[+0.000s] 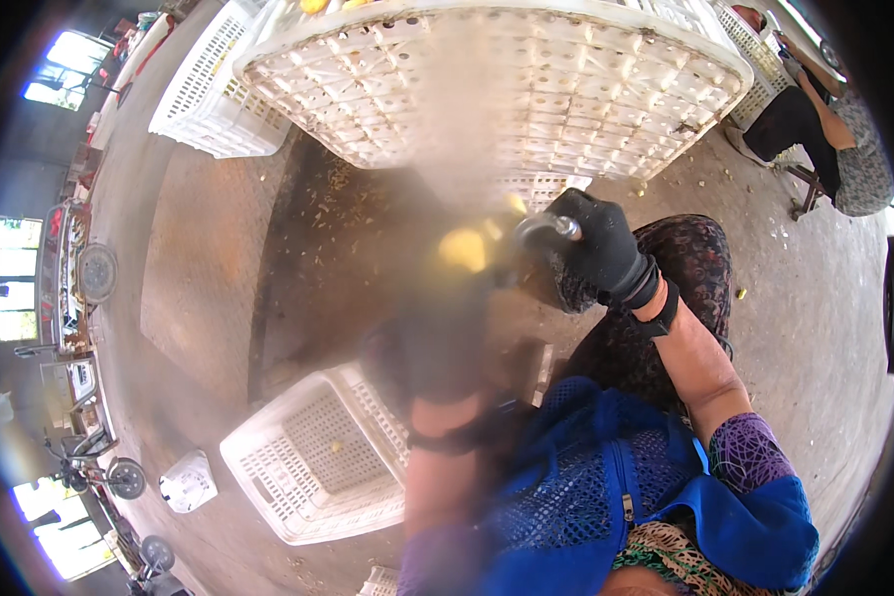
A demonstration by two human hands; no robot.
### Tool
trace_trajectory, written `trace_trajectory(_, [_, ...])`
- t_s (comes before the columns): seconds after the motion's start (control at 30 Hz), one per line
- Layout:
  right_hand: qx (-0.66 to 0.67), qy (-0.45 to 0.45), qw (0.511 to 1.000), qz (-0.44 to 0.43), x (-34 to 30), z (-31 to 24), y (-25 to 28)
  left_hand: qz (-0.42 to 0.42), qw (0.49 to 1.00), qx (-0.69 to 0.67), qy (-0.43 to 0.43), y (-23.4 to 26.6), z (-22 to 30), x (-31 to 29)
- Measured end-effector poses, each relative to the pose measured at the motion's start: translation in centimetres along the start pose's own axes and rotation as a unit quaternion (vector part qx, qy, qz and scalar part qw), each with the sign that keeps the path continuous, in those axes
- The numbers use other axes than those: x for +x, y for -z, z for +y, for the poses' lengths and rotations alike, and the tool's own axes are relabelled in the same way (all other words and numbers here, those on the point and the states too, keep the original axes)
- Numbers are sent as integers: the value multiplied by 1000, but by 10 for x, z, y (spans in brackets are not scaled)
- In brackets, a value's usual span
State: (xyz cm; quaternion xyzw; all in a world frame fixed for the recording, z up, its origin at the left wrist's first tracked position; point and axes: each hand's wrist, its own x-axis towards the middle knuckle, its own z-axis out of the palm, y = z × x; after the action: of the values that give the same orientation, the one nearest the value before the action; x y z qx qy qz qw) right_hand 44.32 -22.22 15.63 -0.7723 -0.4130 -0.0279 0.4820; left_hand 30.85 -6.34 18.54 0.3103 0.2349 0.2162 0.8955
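My right hand (603, 243), in a black glove with a dark wrist strap, is closed around a small tool with a curved, shiny metal head (548, 229). Its exact kind does not show. Left of the tool is a rounded yellow fruit (463, 249), held at the end of my left arm. A hazy smear down the middle of the picture blurs my dark-gloved left hand (439, 343) and hides most of its fingers. Between the hands, a smaller yellow bit (516, 203) shows near the metal head.
Ahead stands a large white plastic crate (606, 84), with another crate (214, 94) to its left. A white crate (318, 452) with a small yellow piece inside sits at my lower left. Yellow scraps (338, 184) litter the floor. Another person (815, 139) sits at far right.
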Motion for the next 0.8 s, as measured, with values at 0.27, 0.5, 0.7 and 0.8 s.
trace_trajectory(0.27, [-77,-8,996,-42,-9,5,-5,-137,708,613,-324,3,2,5])
trace_trajectory(0.5, [-57,51,997,-27,-5,-2,-7,-61,851,498,-158,5,-8,5])
trace_trajectory(0.7, [-73,60,995,-27,-7,-5,-5,-72,842,495,-202,13,-15,6])
trace_trajectory(0.8, [-140,66,987,-33,-10,0,-2,-56,773,600,-202,11,-10,2])
